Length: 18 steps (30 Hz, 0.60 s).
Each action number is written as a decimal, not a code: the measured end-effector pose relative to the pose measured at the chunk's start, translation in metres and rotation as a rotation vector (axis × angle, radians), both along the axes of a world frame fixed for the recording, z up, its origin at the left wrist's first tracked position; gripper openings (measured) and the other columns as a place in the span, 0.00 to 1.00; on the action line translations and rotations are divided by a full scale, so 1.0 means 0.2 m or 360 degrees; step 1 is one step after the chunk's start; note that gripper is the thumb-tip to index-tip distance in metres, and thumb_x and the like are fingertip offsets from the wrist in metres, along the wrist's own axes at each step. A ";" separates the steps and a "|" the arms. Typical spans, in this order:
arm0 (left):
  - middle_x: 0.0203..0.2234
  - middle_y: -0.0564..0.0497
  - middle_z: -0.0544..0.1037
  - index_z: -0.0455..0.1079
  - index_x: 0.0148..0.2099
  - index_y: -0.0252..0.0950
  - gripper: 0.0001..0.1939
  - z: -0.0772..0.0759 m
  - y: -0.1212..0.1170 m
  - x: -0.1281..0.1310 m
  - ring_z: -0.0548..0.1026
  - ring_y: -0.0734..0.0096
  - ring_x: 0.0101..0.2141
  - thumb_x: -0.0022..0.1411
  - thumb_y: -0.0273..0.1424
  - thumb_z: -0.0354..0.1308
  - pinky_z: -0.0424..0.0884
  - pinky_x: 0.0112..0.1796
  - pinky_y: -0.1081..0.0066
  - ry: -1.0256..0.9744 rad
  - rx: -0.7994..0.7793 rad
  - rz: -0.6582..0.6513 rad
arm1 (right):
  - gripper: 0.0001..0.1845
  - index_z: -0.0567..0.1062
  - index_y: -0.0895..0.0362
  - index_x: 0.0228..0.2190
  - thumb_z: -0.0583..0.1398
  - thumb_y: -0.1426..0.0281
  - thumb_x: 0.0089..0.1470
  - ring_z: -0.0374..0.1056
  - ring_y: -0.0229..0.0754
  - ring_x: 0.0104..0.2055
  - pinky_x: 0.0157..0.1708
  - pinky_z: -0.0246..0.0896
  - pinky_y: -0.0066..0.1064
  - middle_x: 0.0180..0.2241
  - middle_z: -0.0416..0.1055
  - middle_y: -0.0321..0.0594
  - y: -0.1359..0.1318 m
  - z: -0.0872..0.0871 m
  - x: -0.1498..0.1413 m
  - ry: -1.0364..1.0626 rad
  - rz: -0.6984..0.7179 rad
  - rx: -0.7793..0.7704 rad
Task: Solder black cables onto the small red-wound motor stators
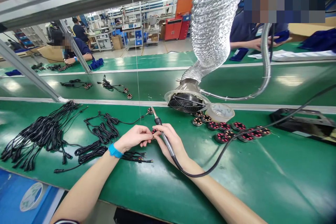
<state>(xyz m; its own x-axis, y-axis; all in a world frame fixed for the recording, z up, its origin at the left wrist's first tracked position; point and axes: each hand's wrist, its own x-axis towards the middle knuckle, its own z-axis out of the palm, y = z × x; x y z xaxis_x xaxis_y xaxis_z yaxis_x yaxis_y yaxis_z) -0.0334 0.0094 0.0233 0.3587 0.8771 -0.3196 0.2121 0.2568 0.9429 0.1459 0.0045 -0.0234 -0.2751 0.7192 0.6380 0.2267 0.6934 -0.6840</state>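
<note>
My right hand [172, 143] is closed around a soldering iron [166, 139], its tip pointing up and away from me. The thumb and fingertips of that hand also meet my left hand [137, 135] at a small round motor stator [154, 131]. My left hand, with a blue wristband [114, 151], pinches at this part; the fingers hide most of it. Just beyond the iron's tip lies another stator [149, 111], beside the end of a black cable [131, 122]. Coiled black cables [105, 129] lie to the left of my hands.
A large bundle of black cables [47, 136] covers the left of the green bench. Several stators [238, 126] and a tape roll [219, 112] lie right. A fume duct with a fan [186, 101] hangs ahead. The iron's cord [223, 154] crosses my right forearm. Co-workers sit opposite.
</note>
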 end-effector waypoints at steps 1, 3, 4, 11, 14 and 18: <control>0.19 0.55 0.70 0.69 0.28 0.31 0.11 0.00 0.00 0.01 0.65 0.81 0.18 0.51 0.36 0.62 0.58 0.20 0.78 0.0011 0.0009 0.0024 | 0.16 0.69 0.50 0.49 0.55 0.76 0.62 0.72 0.37 0.35 0.41 0.71 0.31 0.41 0.65 0.41 0.00 0.00 0.00 -0.0004 -0.0006 0.0007; 0.17 0.56 0.69 0.69 0.27 0.32 0.08 -0.01 0.00 0.02 0.63 0.82 0.17 0.50 0.33 0.60 0.56 0.19 0.78 0.0020 0.0022 0.0090 | 0.16 0.69 0.50 0.49 0.54 0.76 0.62 0.72 0.37 0.35 0.40 0.71 0.30 0.40 0.65 0.41 0.00 -0.01 -0.01 -0.0028 -0.0034 0.0043; 0.17 0.57 0.68 0.68 0.27 0.32 0.07 -0.02 0.00 0.02 0.62 0.83 0.17 0.50 0.31 0.59 0.55 0.19 0.79 0.0016 0.0030 0.0132 | 0.16 0.69 0.50 0.49 0.54 0.76 0.62 0.72 0.37 0.35 0.40 0.71 0.30 0.40 0.65 0.41 -0.01 -0.02 -0.01 -0.0048 -0.0051 0.0066; 0.17 0.56 0.69 0.67 0.25 0.32 0.04 -0.07 0.01 0.06 0.58 0.84 0.16 0.46 0.29 0.57 0.50 0.19 0.78 -0.0010 0.0124 0.0375 | 0.18 0.69 0.50 0.52 0.54 0.76 0.63 0.73 0.38 0.38 0.42 0.70 0.30 0.42 0.66 0.43 0.01 -0.06 -0.01 -0.0100 -0.0093 0.0118; 0.18 0.56 0.69 0.68 0.25 0.32 0.05 -0.08 0.02 0.05 0.58 0.84 0.16 0.45 0.29 0.57 0.49 0.19 0.78 0.0001 0.0158 0.0457 | 0.16 0.69 0.51 0.51 0.55 0.75 0.63 0.73 0.39 0.40 0.44 0.70 0.32 0.43 0.68 0.44 0.01 -0.04 0.00 -0.0026 -0.0143 0.0083; 0.17 0.55 0.69 0.68 0.25 0.32 0.05 -0.11 0.06 0.03 0.57 0.84 0.16 0.45 0.30 0.58 0.47 0.19 0.78 0.0008 0.0166 0.0534 | 0.13 0.72 0.52 0.49 0.54 0.70 0.64 0.75 0.38 0.36 0.41 0.71 0.31 0.39 0.74 0.41 0.00 0.00 0.02 0.0112 -0.0224 -0.0143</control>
